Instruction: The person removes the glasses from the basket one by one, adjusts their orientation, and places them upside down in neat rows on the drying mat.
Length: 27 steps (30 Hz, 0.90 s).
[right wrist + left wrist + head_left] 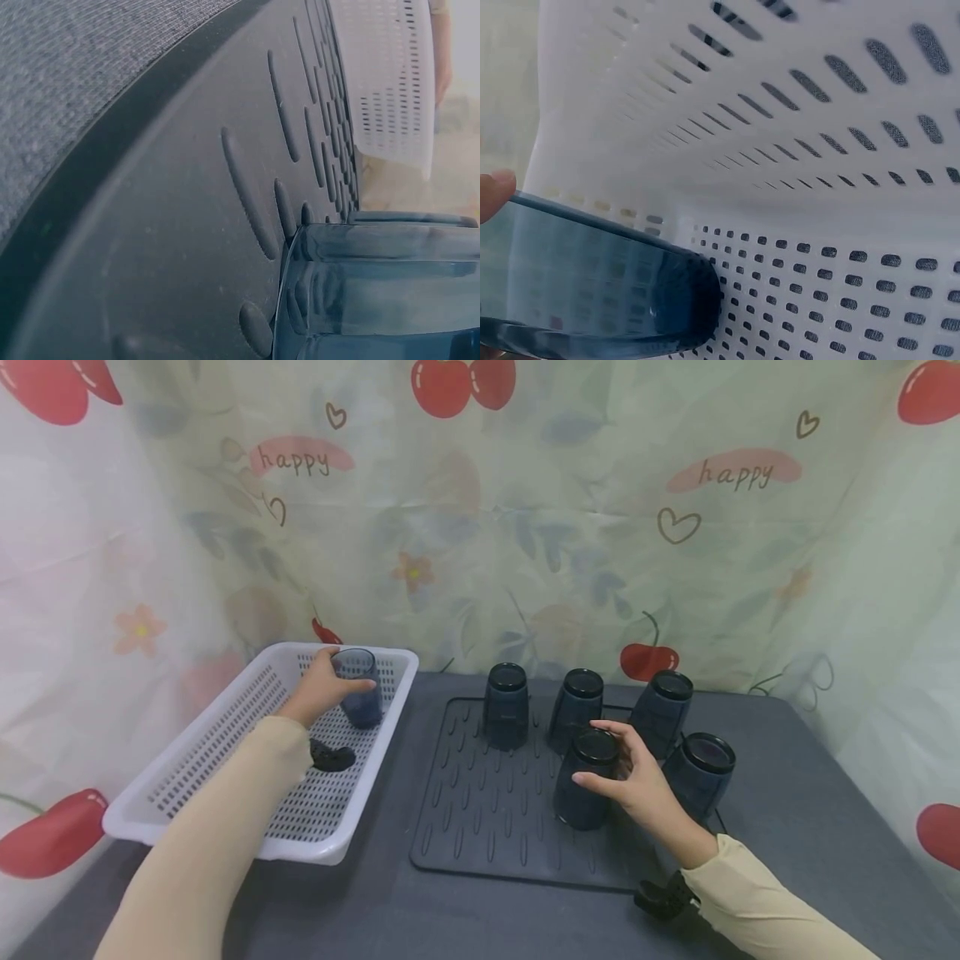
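Inside the white perforated basket (303, 850) stands a clear blue drinking glass (363, 708), mouth up. My left hand (317, 689) grips it near the rim, thumb and fingers around the sides. In the left wrist view the glass (607, 277) has its base down by the basket floor, with a fingertip (495, 193) at its rim. On the black ridged drying mat (480, 839), my right hand (643, 783) holds an upside-down blue glass (579, 802) between thumb and fingers. The right wrist view shows that glass (382, 292) with its rim at the mat.
Several more upside-down glasses are on the mat: one at the back left (506, 714), one behind the held glass (573, 714), and two to the right, the nearer glass (697, 781) beside my right hand. A patterned curtain (480, 568) hangs behind the grey table (480, 927).
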Each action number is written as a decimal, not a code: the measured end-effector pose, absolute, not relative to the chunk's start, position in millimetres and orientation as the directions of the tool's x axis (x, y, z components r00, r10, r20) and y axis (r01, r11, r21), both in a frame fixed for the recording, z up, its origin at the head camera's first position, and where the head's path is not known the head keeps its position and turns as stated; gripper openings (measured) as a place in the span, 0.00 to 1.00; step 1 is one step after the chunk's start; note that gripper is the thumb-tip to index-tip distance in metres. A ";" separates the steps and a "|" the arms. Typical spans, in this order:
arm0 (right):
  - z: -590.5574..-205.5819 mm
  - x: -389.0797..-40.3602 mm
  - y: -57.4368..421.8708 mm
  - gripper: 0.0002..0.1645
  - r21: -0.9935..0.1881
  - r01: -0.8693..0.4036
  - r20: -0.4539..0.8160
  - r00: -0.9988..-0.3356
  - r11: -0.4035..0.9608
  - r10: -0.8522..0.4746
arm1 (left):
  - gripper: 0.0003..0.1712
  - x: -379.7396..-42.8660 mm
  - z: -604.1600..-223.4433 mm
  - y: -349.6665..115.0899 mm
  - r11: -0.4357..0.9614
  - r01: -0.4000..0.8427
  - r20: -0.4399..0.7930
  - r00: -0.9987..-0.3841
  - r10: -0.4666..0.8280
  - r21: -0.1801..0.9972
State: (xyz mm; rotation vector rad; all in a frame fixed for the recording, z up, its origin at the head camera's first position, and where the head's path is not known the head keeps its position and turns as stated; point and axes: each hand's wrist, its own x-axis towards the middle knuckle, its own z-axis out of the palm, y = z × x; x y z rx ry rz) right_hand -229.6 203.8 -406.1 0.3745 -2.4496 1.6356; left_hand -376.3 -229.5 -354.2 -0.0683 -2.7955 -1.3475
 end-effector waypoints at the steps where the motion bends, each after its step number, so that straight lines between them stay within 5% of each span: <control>1: -406.2 -229.7 204.1 0.44 -0.879 -0.303 0.281 -0.953 0.368 -0.113 | 0.59 -376.6 -354.9 -229.4 0.617 0.054 0.053 -0.998 0.020 0.785; 27: -405.4 -229.5 203.2 0.44 -0.881 -0.292 0.269 -0.957 0.373 -0.113 | 0.57 -372.2 -355.5 -230.1 0.578 0.048 0.045 -0.999 0.020 0.814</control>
